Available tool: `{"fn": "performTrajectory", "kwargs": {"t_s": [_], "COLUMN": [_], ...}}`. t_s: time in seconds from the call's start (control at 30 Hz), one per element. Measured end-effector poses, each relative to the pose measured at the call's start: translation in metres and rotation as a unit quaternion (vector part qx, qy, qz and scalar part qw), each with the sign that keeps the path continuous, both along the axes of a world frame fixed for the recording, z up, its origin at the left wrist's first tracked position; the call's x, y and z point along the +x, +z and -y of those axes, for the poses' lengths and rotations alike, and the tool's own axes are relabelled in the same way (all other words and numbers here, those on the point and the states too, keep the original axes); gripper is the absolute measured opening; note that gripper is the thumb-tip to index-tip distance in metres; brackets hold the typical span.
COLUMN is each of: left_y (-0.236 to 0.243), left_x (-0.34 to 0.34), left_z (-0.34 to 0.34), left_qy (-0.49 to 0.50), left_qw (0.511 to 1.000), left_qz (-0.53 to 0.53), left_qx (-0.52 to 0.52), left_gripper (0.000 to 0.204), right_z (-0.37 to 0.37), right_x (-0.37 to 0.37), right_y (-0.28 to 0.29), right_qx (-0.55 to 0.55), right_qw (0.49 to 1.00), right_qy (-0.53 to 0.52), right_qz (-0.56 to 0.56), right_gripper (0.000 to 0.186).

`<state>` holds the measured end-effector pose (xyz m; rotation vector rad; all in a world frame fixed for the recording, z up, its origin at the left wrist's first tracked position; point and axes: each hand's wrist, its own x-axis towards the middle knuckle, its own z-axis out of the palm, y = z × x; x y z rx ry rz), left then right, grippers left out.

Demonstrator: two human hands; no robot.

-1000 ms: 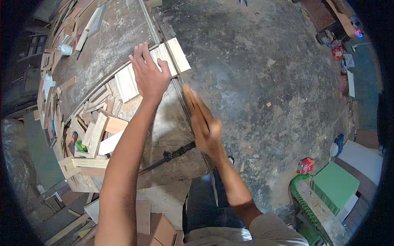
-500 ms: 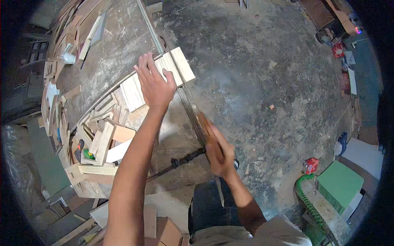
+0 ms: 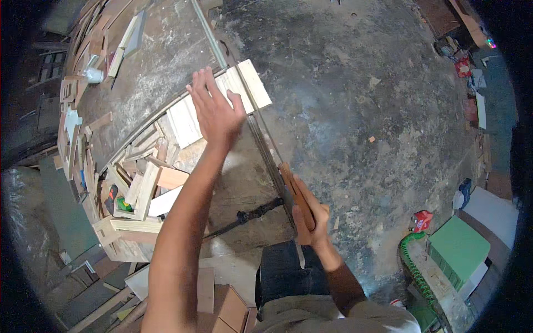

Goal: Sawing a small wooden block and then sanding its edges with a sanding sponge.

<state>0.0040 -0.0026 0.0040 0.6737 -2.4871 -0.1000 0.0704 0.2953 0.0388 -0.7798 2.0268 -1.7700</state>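
Note:
A pale wooden board (image 3: 258, 83) lies across the long rails near the edge of the worktable (image 3: 164, 53). My left hand (image 3: 219, 111) rests on the board with its fingers stretched out and slightly bent, open. My right hand (image 3: 316, 213) is closed round the wooden handle (image 3: 294, 188) of a saw, lower right of the board. The thin saw blade (image 3: 255, 105) runs from the handle up across the board near its right end. A dark clamp bar (image 3: 250, 213) crosses below, beside the handle.
Wood offcuts (image 3: 139, 183) heap on the worktable's left, with a white container (image 3: 94, 75) farther back. Stained concrete floor (image 3: 355, 100) lies to the right, with a green coiled hose (image 3: 411, 266), a green crate (image 3: 458, 250) and a red box (image 3: 422, 221) at lower right.
My right hand and the saw handle have moved down toward my body, away from the board. My left hand stays on the board, shifted slightly right in the picture.

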Motion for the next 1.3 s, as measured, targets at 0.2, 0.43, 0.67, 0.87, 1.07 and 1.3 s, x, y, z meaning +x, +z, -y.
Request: {"fn": "performTrajectory", "kwargs": {"t_s": [0.2, 0.43, 0.67, 0.87, 1.07, 1.3], "left_y": [-0.002, -0.001, -0.001, -0.005, -0.008, -0.009], "left_x": [0.003, -0.005, 0.0, -0.002, 0.001, -0.001], "left_z": [0.001, -0.003, 0.0, -0.003, 0.001, -0.001], "left_qy": [0.001, -0.005, 0.002, -0.002, -0.004, -0.009], "left_qw": [1.0, 0.999, 0.999, 0.998, 0.996, 0.996], "left_qz": [0.001, -0.022, -0.04, -0.053, -0.069, -0.075], "left_qx": [-0.001, -0.028, -0.037, -0.045, -0.054, -0.058], "left_gripper": [0.068, 0.066, 0.065, 0.065, 0.062, 0.06], "right_z": [0.061, 0.089, 0.066, 0.073, 0.056, -0.006], "right_x": [-0.036, -0.028, -0.055, -0.048, -0.034, 0.013], "right_y": [-0.002, -0.021, -0.007, -0.021, -0.011, 0.01], "right_qx": [0.016, -0.034, -0.049, -0.056, -0.048, 0.014], "right_qw": [0.998, 0.993, 0.99, 0.988, 0.995, 0.98], "right_qy": [0.008, -0.084, 0.096, 0.044, 0.01, 0.017], "right_qz": [0.058, -0.072, 0.086, 0.135, 0.09, 0.2], "right_gripper": [0.059, 0.063, 0.075, 0.07, 0.06, 0.064]}}
